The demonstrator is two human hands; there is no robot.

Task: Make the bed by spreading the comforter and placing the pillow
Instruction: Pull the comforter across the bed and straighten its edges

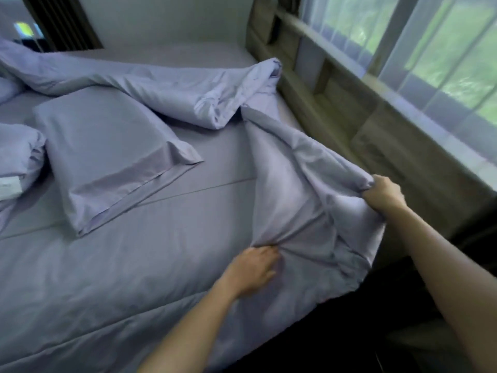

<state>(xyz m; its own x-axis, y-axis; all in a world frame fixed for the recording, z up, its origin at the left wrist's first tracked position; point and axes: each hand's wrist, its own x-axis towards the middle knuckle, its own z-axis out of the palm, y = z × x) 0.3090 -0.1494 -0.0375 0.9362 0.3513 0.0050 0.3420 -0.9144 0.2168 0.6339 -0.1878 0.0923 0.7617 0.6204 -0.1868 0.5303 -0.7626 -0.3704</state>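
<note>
Both hands clutch the comforter (290, 162) at the bed's (134, 265) near right: left hand (255, 270) bunching, right hand (383, 193) gripping its edge.

Left hand (254, 270) and right hand (383, 192) grip the rumpled comforter (290, 168) beside the pillow (105, 149).

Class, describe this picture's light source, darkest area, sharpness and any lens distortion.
Head view: daylight comes through the window at right, while the floor at lower right is almost black; head view: the whole frame is soft, the comforter folds smeared; head view: the wide lens bows the wooden shelf unit.
</note>
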